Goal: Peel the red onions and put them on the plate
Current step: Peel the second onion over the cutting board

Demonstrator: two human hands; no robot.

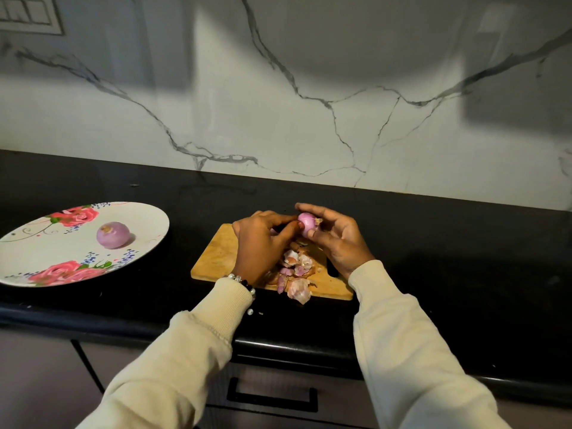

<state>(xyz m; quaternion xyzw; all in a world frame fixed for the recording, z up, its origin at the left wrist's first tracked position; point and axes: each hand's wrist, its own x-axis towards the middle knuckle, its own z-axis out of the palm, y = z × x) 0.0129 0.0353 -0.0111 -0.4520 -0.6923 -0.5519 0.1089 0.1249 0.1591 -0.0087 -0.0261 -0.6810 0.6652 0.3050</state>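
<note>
Red onion (306, 223) sits just right of frame centre, held above the far edge of the wooden cutting board (216, 255). Mostly peeled, pale purple; a scrap of dry skin sticks out at its right end. Right hand (335, 239) cups it, fingers curled round top and bottom. Left hand (263, 239) has thumb and fingertips pinched against the onion's left side; cannot tell if they grip skin or the bulb itself.

Second onion (113, 235), fully peeled, lies on the floral plate (148, 218) at left of frame, near the plate's centre, well apart from the board.

Pile of peelings (297, 274) lies on the board below the hands, some hanging over its near edge. A dark object on the board under the right wrist, mostly hidden; cannot identify it.

Board and plate both rest on the black countertop (433, 243). Both arms in cream sleeves; beaded bracelet (244, 281) on the left wrist. White marble-look backsplash (278, 119) fills the upper frame, switch panel (28, 13) at upper left. Drawer with a black handle (272, 394) at bottom centre.
</note>
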